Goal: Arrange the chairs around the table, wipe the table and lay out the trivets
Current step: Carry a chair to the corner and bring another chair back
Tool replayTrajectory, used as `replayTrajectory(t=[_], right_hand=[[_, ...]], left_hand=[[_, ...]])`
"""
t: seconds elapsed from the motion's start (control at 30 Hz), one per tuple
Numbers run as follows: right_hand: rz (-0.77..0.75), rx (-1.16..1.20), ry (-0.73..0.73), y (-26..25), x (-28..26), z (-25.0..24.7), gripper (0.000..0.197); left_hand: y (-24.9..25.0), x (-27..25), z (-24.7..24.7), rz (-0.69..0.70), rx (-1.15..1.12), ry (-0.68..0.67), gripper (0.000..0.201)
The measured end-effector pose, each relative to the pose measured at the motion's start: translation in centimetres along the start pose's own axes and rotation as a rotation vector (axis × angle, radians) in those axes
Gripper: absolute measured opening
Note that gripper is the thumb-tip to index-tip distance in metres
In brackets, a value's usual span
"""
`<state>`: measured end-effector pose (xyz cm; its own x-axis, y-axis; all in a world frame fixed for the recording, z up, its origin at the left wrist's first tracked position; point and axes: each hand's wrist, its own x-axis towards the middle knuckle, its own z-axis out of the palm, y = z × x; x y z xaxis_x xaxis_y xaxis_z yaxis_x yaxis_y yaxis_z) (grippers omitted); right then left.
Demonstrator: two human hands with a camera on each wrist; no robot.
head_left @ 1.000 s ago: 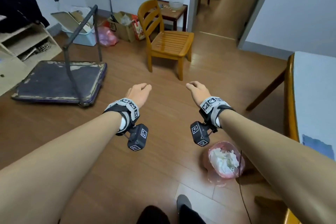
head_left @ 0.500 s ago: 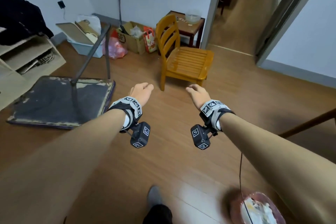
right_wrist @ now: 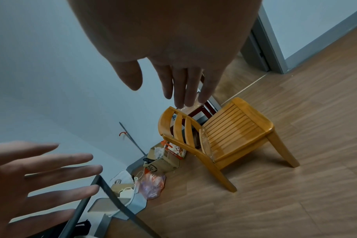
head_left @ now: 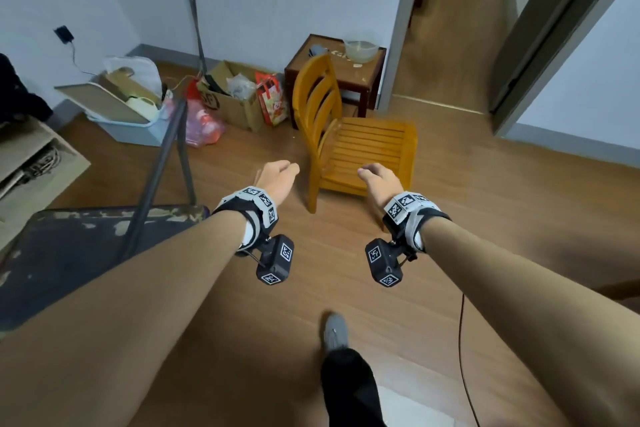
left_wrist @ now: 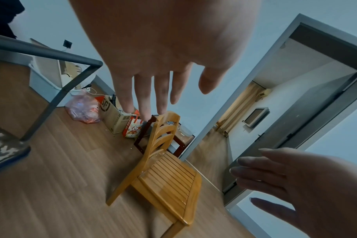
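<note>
The wooden chair (head_left: 360,146) stands on the floor by the far wall, both the left hand (head_left: 275,177) and right hand (head_left: 381,182) reaching out spread and empty, apparently to grasp it.

Glossy slatted wooden chair (head_left: 367,149) (smooth wood-look floor (head_left: 346,288)).

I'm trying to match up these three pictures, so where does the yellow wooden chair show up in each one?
Head: yellow wooden chair upper centre, beyond both hands.
Left wrist: chair lower centre, tilted.
Right wrist: chair right of centre.
Shared landmark: the dark red side table behind its backrest.
</note>
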<state>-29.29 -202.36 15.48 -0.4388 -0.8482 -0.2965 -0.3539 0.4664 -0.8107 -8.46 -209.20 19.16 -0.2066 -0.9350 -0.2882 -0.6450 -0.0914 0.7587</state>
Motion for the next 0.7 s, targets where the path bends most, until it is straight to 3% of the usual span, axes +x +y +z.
replayTrajectory(t=[0.13,0.2,0.3,0.53,0.7], right_hand=[[0.058,0.009,-0.022,-2.8,11.2,2.7,0.041],[0.099,0.020,-0.050,-4.2,15.4,4.1,0.042],[0.133,0.018,-0.060,-6.5,21.5,5.5,0.044],[0.159,0.023,-0.021,-11.7,36.2,7.9,0.043],[0.257,0.093,0.050,-13.7,45.9,10.4,0.043]], left_hand=[[1.1,10.5,-1.7,-0.069,0.055,-0.028,0.034],[2.0,14.9,-2.6,-0.086,0.101,-0.052,0.046],[3.4,21.6,-4.0,-0.091,0.145,-0.073,0.048],[6.3,39.7,-7.0,-0.033,0.207,-0.176,0.052],[7.9,53.0,-7.8,0.041,0.274,-0.269,0.051]])
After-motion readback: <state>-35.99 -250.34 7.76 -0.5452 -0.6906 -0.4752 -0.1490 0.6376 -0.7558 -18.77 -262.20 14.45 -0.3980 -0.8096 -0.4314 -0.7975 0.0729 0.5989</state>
